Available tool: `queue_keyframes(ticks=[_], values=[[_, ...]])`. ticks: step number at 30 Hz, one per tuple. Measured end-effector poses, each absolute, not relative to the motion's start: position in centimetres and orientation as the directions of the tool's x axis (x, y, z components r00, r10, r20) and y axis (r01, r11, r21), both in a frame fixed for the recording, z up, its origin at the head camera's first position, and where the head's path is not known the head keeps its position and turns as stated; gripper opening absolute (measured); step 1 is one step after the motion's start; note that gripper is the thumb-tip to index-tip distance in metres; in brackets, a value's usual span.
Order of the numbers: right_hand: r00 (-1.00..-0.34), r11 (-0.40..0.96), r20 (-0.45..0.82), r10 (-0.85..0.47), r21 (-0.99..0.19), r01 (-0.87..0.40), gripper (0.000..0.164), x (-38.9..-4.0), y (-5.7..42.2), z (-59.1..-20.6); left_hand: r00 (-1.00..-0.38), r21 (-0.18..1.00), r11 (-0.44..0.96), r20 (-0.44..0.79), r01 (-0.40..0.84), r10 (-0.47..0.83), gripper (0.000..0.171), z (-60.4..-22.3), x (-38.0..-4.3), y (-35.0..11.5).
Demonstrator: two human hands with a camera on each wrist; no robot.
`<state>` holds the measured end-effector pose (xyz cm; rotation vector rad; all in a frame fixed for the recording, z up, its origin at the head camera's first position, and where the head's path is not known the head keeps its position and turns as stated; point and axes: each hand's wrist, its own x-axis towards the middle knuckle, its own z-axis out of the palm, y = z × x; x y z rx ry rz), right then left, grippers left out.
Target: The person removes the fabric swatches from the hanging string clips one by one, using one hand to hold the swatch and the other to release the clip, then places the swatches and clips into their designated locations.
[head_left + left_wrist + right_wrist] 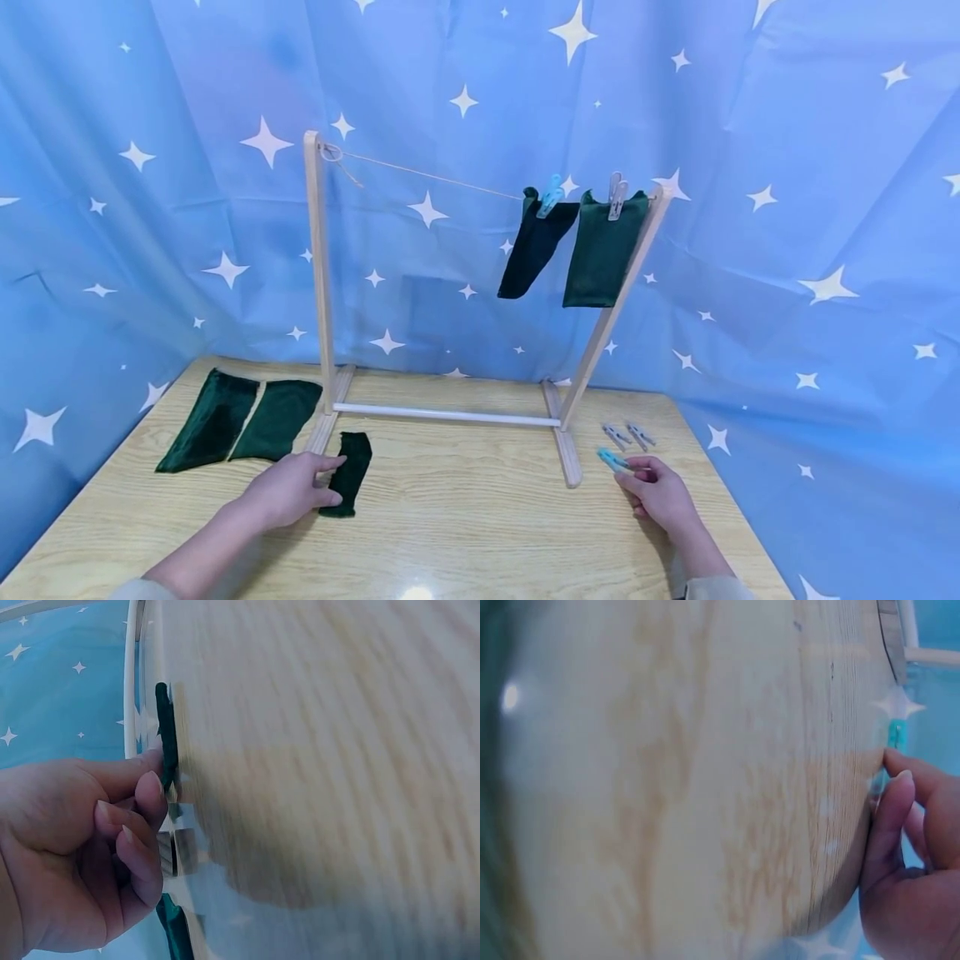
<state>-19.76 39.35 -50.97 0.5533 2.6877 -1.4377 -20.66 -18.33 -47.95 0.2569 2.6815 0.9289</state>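
A small dark green cloth lies at the table's left middle. My left hand holds its left edge with thumb and forefinger; in the left wrist view the other fingers are curled beside the cloth. On the right, my right hand pinches a light blue clothespin between thumb and forefinger, close over the table. The right wrist view shows the pin's tip beyond the fingertips, its rear end hidden. Two grey clothespins, one of them nearer the edge, lie just behind that hand.
A wooden drying rack with a string line stands at the back. From it hang a narrow dark green cloth, on a blue pin, and a wider green cloth, on a grey pin. Two flat green cloths lie at the left.
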Motion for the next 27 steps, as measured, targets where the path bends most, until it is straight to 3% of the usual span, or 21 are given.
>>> queue_keyframes(ticks=[12, 27], values=[[-0.932, 0.497, -0.198, 0.303, -0.802, 0.331, 0.052, -19.78, 39.45, -51.01, -0.944, 0.542, 0.835, -0.221, 0.091, 0.247, 0.058, -47.35, -20.9, -18.18], [-0.931, 0.491, -0.198, 0.308, -0.805, 0.334, 0.054, -19.83, 39.46, -51.22, -0.936, 0.623, 0.78, -0.24, 0.054, 0.257, 0.059, -47.45, -20.92, -18.36]])
